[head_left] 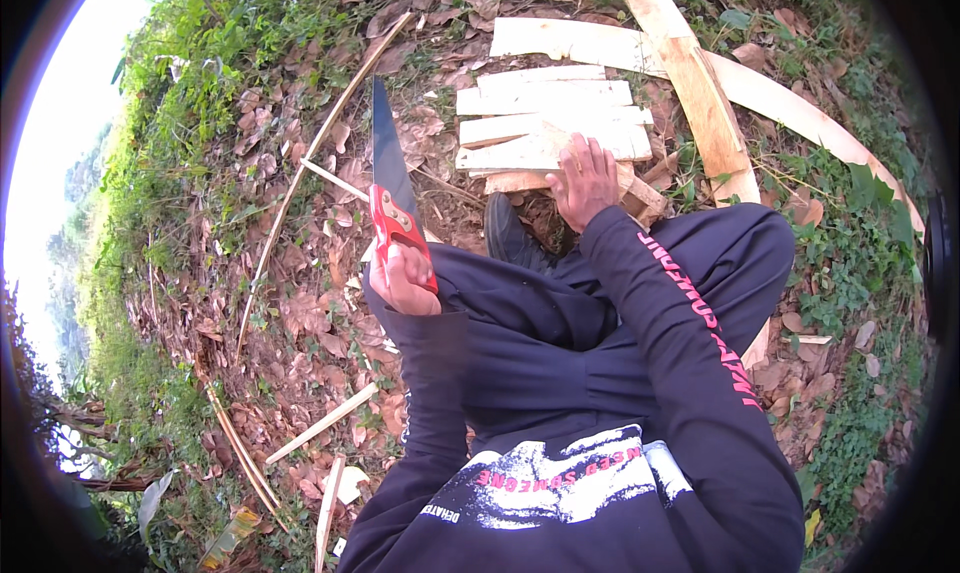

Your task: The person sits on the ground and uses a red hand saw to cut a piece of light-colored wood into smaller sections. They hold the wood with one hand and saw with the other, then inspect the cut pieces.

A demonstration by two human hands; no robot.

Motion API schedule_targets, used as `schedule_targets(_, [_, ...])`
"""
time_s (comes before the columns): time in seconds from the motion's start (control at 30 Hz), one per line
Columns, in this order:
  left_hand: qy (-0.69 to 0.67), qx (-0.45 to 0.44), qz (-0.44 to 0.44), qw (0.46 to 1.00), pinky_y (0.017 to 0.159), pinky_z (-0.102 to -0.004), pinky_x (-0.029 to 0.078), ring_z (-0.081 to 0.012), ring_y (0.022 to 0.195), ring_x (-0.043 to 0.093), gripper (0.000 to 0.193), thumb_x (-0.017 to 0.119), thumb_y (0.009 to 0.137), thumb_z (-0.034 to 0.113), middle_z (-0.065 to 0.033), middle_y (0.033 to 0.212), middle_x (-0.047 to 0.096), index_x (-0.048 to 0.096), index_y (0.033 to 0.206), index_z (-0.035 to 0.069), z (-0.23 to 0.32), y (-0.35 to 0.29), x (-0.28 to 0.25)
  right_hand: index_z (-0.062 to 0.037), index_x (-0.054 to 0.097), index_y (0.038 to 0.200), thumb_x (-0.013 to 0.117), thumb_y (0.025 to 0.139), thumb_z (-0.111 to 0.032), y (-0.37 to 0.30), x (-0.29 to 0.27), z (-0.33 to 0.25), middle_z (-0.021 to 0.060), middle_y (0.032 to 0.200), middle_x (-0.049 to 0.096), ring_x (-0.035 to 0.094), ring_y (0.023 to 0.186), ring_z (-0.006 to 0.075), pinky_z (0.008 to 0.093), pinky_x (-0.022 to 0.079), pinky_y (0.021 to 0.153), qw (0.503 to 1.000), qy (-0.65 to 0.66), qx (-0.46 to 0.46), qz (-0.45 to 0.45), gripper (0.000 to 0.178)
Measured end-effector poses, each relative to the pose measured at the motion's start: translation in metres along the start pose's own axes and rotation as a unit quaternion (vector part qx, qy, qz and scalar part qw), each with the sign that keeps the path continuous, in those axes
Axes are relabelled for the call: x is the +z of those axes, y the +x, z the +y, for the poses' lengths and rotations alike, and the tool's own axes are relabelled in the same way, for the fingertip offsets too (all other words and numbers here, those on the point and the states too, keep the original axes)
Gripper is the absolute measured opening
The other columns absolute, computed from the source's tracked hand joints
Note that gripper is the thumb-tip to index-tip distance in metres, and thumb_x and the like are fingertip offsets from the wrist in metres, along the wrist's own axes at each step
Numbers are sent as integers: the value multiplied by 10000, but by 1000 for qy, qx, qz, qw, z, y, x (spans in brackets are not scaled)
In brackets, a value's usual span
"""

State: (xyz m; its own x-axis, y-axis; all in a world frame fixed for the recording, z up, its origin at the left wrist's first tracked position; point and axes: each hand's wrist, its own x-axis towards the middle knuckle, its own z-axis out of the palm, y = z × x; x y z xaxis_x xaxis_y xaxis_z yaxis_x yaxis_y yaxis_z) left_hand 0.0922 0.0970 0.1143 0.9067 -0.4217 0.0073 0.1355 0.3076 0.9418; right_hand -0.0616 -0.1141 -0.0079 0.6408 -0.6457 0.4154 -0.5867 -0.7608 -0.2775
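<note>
My left hand (405, 279) is wrapped round the red handle of a handsaw (393, 158), beside my left knee. The saw's dark blade points away from me, its tip above the leaf litter. In front of me several pale wooden slats (545, 97) lie side by side in a small platform. My right hand (584, 185) rests on the near right end of these slats, fingers stretched forward over the wood. Under that hand the thumb side is partly hidden. A short wood block (645, 201) sits just right of it.
Long pale planks (800, 123) cross at the far right, one board (705, 113) lying over another. A thin bent stick (300, 178) and wood strips (322, 423) lie on leaf-covered ground at left. Green plants (160, 193) line the left side. My dark shoe (512, 235) is near the slats.
</note>
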Motion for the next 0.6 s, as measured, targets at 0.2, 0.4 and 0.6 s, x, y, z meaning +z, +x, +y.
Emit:
schedule_targets(0.2, [-9,-15,4,1000,455,-232,300,-87,451,343,287,510,910,205,12,556,374,410,670,85,-2,3,-2,-229,257,1498,816,697,-407,4,-13,-3,205,1421,345,346,1300,411,562,272,1068,984,-81,91,-131,993])
schedule_targets(0.4, [-44,-15,-1,999,458,-239,302,-90,456,341,291,511,913,210,13,561,371,409,670,85,-4,3,-4,-253,271,1505,842,664,-335,32,-23,13,187,1323,421,415,1222,367,523,308,1042,974,-100,17,-204,1020])
schedule_targets(0.6, [-55,-7,-6,998,463,-241,299,-92,458,346,274,509,921,218,14,571,373,422,701,79,-7,5,-7,-268,245,1514,859,643,-318,90,-39,33,188,1326,423,419,1221,352,525,320,1036,984,-58,-118,-120,1067])
